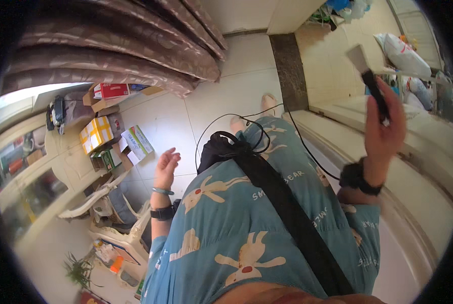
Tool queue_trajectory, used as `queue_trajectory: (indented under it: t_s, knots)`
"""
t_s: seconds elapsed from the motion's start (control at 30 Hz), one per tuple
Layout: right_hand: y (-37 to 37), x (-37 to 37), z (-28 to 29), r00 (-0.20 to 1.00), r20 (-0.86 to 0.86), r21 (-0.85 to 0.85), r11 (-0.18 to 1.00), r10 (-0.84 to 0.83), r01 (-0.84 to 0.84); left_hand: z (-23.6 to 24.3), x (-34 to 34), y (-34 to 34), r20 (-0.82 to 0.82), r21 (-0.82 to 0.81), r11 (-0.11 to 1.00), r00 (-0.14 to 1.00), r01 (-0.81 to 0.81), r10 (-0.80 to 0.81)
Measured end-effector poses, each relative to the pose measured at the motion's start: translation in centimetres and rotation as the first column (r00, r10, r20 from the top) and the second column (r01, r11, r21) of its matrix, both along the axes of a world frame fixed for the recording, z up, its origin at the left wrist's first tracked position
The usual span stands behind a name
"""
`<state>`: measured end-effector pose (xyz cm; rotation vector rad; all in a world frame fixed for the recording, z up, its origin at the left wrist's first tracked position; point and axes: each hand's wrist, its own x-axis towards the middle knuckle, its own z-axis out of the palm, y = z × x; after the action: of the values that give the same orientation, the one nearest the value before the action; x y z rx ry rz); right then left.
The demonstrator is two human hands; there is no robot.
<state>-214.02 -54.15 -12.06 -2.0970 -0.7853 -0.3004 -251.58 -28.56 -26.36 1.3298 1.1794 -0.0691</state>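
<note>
My right hand [386, 124], raised at the right beside the door frame, is closed around the black handle of a scraper [359, 60]. The scraper's flat, pale grey blade flares outward and points up and away from me. My left hand [168, 163] hangs at the left of my body, fingers loosely bent and apart, with nothing in it. A bracelet [162, 191] and a black band circle that wrist, and a black band [361, 176] also sits on my right wrist.
A black bag [215, 152] with a strap and a looping black cable hangs at my front. Patterned curtains [125, 48] drape at the far left. Open cardboard boxes [96, 135] and a chair [117, 205] stand left. White bags [403, 54] lie beyond the frame at the right.
</note>
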Motion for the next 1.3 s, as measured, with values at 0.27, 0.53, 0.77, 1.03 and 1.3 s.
queue_trajectory:
  t_s: [0.27, 0.53, 0.77, 1.03, 1.3]
  knots:
    - [-2.8, -2.7, 7.3, 0.95, 0.304, -0.313, 0.935, -0.065, 0.164, 0.5, 2.6, 3.0, -0.026, -0.053, 0.988, 0.989, 0.145, -0.146]
    - [-2.7, -2.2, 5.9, 0.955, 0.27, -0.293, 0.935, -0.12, 0.2, 0.2, 4.5, 2.5, -0.051, -0.013, 0.962, 0.961, 0.271, -0.271]
    - [-2.1, -3.3, 7.3, 0.941, 0.323, -0.353, 0.909, -0.103, 0.221, 0.3, 5.0, 1.9, -0.066, 0.003, 0.934, 0.932, 0.356, -0.355]
    - [-2.8, -4.7, 8.3, 0.891, 0.446, -0.29, 0.927, -0.088, 0.237, 1.6, 6.2, 2.7, -0.018, 0.063, 0.943, 0.945, 0.327, -0.326]
    - [-3.9, -4.1, 9.0, 0.897, 0.383, -0.218, 0.965, 0.22, -0.143, 1.3, 6.9, 3.3, -0.075, -0.024, 0.939, 0.936, 0.342, -0.343]
